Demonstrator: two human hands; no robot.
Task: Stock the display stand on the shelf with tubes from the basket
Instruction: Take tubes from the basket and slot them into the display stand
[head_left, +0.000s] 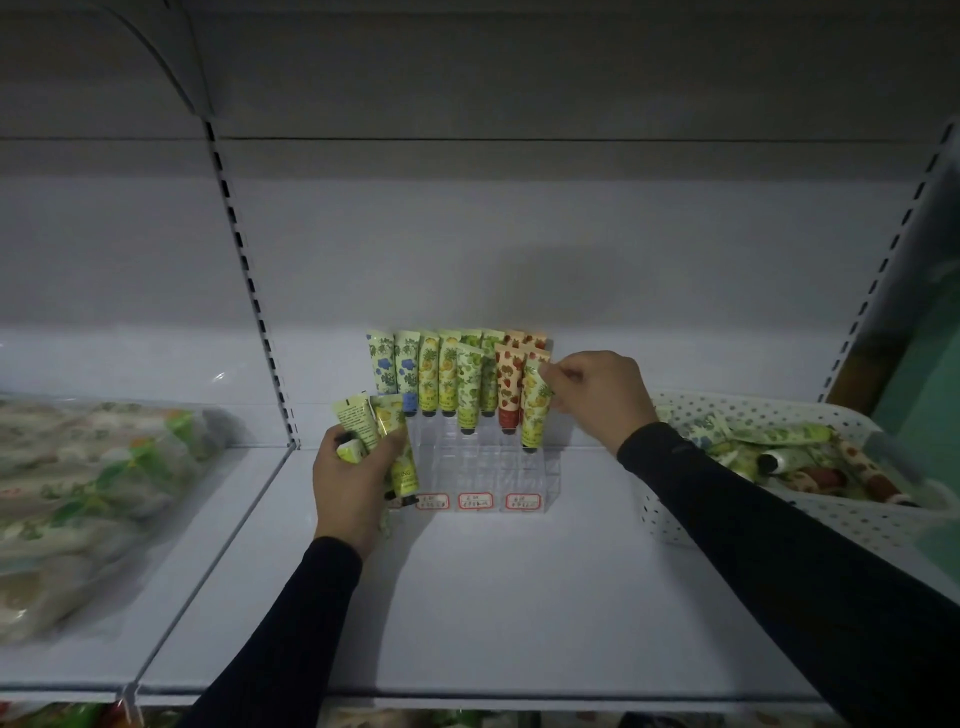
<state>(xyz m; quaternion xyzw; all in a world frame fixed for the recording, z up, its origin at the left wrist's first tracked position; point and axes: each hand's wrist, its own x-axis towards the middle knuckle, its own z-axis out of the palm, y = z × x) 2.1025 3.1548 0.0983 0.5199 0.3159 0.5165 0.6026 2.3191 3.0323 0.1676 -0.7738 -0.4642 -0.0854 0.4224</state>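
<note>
A clear acrylic display stand (483, 467) sits mid-shelf, with several printed tubes standing cap-down in its back rows. My right hand (597, 395) pinches the top of a green-and-yellow tube (535, 410) that stands upright in a slot at the stand's right side, beside a red strawberry tube (509, 389). At the stand's left corner my left hand (353, 478) grips a bundle of yellow-green tubes (384, 436). A white perforated basket (779, 519) on the right holds several more tubes (795, 457).
Bags of packaged goods (88, 493) fill the neighbouring shelf on the left, beyond a slotted upright (260, 322). Three red-bordered price labels (475, 501) line the stand's front. Bare white shelf (519, 597) lies in front of the stand.
</note>
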